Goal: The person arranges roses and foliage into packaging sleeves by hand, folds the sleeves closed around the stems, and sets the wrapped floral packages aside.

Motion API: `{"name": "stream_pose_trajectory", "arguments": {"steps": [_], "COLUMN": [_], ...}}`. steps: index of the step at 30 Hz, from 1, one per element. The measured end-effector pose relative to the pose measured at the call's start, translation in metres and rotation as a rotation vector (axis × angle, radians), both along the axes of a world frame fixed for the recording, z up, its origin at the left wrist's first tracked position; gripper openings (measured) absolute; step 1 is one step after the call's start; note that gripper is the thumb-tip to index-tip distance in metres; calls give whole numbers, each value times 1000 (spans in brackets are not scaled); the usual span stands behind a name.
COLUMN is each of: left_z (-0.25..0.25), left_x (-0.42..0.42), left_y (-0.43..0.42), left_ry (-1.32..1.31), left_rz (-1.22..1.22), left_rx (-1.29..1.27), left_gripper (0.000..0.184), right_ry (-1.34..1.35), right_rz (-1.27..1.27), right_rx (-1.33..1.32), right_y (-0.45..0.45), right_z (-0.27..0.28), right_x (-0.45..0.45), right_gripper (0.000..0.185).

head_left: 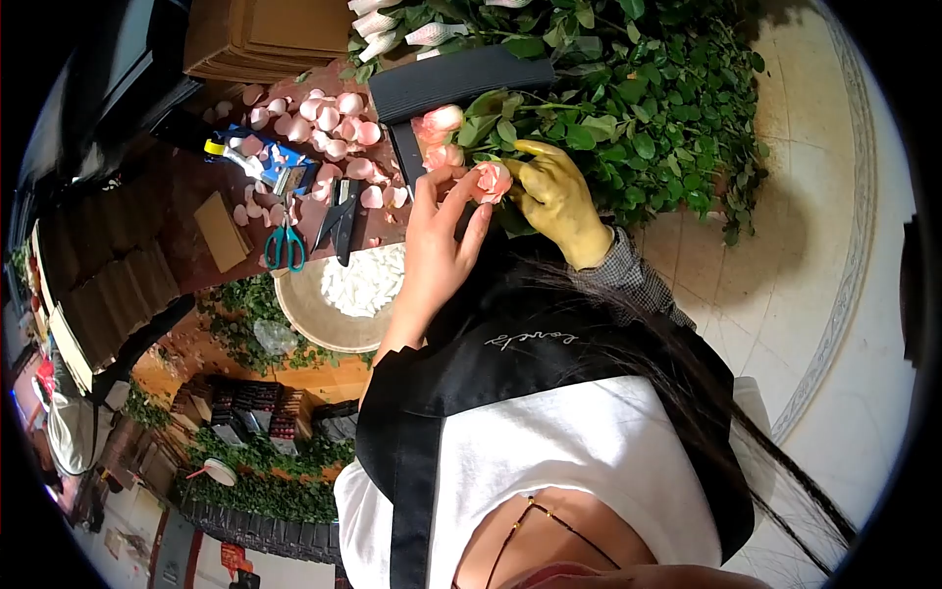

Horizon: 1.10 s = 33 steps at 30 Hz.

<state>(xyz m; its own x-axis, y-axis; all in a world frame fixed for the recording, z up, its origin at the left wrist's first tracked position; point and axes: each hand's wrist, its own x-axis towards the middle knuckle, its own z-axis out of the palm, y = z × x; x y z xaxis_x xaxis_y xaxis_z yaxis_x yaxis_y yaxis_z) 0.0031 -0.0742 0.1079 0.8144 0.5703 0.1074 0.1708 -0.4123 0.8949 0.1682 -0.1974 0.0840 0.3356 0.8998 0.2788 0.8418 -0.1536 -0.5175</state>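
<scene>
Thumb and fingers of my bare left hand (pixel 439 247) are closed around a pink rose bloom (pixel 492 183). Close against the bloom's right side is my right hand (pixel 561 201) in a yellow glove, its fingers curled in; what they hold is hidden. Two more pink roses, one upper (pixel 442 120) and one lower (pixel 444 155), lie just beyond my left fingers, beside green leaves (pixel 488 120). A black ribbed pad (pixel 461 83) is behind them.
Loose pink petals (pixel 329 123), teal scissors (pixel 285 247), a black stapler (pixel 341 221) and a cardboard piece (pixel 223 233) lie on the reddish table (pixel 186 221). A bowl (pixel 304 319) holds white pieces. Leafy stems (pixel 667 118) spread at right; cardboard (pixel 265 39) stands back left.
</scene>
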Motion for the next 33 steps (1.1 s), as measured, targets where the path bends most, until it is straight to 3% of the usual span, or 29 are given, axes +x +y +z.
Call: {"name": "stream_pose_trajectory", "arguments": {"steps": [6, 8, 14, 22, 26, 29, 33], "left_z": [-4, -6, 3, -5, -14, -13, -11], "left_x": [9, 10, 0, 10, 18, 20, 20], "left_y": [8, 7, -1, 9, 27, 36, 44], "left_ry": [-76, -63, -59, -67, -167, -143, -130], "left_rz": [-49, 87, 39, -6, -202, -318, -331], "left_rx": [-33, 13, 100, -76, -103, -362, -226], "left_gripper": [37, 33, 39, 35, 34, 29, 31], "right_ry": [6, 15, 40, -6, 131, 191, 250], "right_rz": [-6, -10, -9, 23, 80, 56, 55], "right_rx": [-6, 11, 36, 20, -10, -16, -62], "right_y": [1, 0, 1, 1, 3, 2, -1], "right_z": [4, -2, 4, -1, 7, 8, 6], "right_x": [-1, 0, 0, 3, 6, 5, 9], "right_gripper": [42, 41, 42, 40, 38, 38, 38]}}
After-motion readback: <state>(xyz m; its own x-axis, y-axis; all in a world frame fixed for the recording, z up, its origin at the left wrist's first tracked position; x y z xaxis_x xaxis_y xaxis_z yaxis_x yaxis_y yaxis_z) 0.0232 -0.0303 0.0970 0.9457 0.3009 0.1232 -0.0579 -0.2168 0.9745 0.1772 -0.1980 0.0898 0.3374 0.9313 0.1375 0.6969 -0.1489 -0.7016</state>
